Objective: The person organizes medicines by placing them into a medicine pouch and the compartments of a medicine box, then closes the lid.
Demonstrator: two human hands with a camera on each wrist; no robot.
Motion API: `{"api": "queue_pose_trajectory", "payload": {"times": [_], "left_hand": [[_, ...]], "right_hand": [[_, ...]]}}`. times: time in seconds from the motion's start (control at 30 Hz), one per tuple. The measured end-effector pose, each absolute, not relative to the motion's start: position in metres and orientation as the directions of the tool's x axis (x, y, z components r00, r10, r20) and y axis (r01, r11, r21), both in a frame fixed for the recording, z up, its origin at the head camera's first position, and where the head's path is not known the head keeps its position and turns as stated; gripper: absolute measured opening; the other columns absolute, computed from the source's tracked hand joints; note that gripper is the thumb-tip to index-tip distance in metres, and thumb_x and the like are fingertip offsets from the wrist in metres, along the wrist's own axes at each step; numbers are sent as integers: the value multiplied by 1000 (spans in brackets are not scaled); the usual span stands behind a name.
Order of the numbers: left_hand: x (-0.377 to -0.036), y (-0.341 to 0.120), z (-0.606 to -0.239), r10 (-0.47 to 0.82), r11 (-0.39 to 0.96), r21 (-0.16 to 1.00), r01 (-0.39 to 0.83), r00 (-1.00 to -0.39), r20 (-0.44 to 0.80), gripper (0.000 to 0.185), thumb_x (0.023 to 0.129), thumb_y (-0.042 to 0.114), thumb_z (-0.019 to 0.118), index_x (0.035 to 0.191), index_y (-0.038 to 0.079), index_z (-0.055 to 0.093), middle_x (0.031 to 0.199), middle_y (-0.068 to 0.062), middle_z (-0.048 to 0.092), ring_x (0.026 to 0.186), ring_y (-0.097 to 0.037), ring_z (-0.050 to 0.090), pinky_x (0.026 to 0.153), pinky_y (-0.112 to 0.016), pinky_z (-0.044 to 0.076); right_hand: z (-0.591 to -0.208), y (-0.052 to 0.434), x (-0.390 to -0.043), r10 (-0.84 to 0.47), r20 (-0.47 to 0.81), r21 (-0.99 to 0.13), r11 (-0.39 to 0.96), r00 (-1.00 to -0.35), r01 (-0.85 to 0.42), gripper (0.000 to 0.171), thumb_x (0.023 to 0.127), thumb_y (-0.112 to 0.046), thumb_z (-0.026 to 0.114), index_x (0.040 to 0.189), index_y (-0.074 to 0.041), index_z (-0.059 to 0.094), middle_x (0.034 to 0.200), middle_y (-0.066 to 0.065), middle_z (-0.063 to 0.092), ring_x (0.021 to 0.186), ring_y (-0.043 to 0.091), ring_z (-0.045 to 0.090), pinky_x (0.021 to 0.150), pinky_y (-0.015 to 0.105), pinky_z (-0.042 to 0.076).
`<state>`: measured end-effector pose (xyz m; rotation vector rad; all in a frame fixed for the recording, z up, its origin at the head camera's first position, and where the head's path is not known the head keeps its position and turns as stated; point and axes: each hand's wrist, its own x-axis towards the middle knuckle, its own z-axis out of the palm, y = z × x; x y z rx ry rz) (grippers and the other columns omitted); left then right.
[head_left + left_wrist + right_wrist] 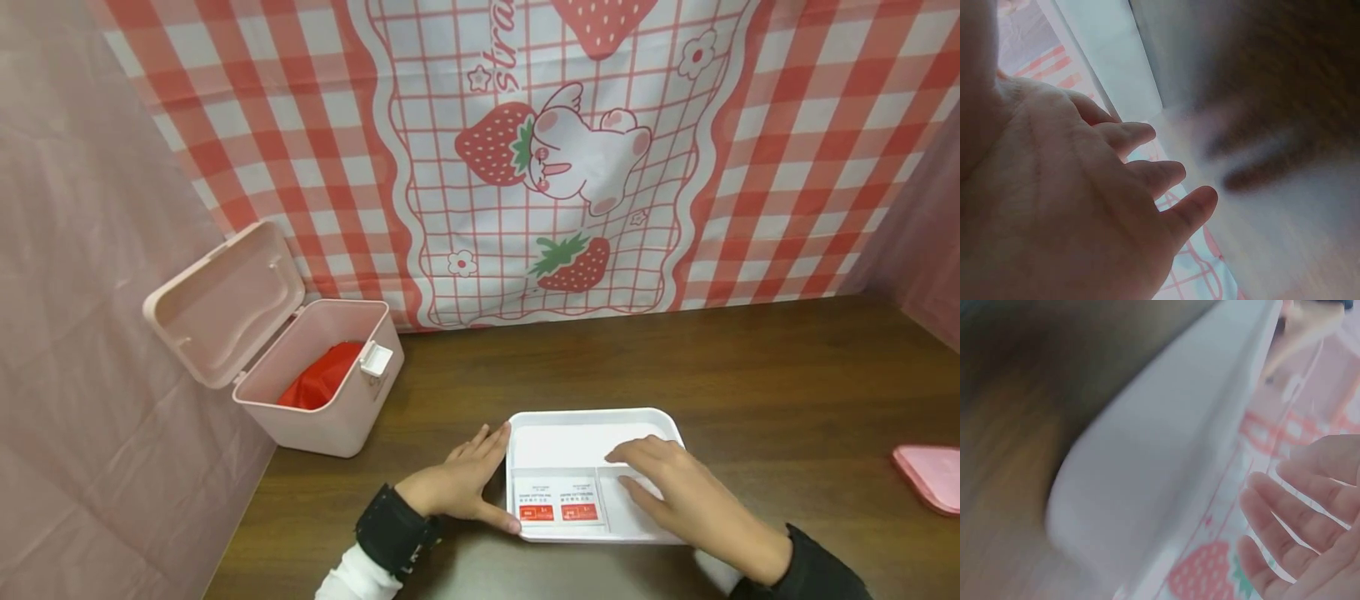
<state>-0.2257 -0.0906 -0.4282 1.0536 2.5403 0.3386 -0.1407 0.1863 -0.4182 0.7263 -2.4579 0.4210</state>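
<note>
Here, left grip (463,482) wide against the white tray (558,442) (right grip (670,489), empty, loose above)

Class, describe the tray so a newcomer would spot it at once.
On the brown table, find the left hand. The tray lies just right of it, partly under the right hand; it is white, shallow and divided, while the box is pink, deep and lidded.
</note>
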Motion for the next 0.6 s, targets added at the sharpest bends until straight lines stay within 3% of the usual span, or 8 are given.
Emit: {"api": "queue_pose_trajectory", "payload": {"times": [0.33,0.43,0.6], "left_hand": [[-225,-91,-429,723,686,365,629,-649,-239,118,68,56,71,147,5,-2,154,-13,7,141,-34,5,109,-54,17],[-224,-92,-429,721,687,365,628,-649,-242,118,68,56,70,147,5,-2,154,-13,8,141,-34,5,110,-53,17],[-224,-93,-430,727,680,384,625,-642,-243,118,68,54,71,147,4,-2,154,-12,6,140,-35,4,109,-54,17]], "right_hand": [[-419,263,-139,-268,646,-185,854,-715,-487,37,60,5,75,92,-10,65,89,-2,66,79,13,57,68,10,39],[-429,286,-139,-236,653,-173,879,-720,-444,36,60,4,76,91,-10,65,87,0,66,77,16,58,66,14,40],[-442,321,-134,-185,621,-155,923,-762,-351,32,63,-1,77,92,-9,64,88,7,67,77,28,58,63,32,47]]}}
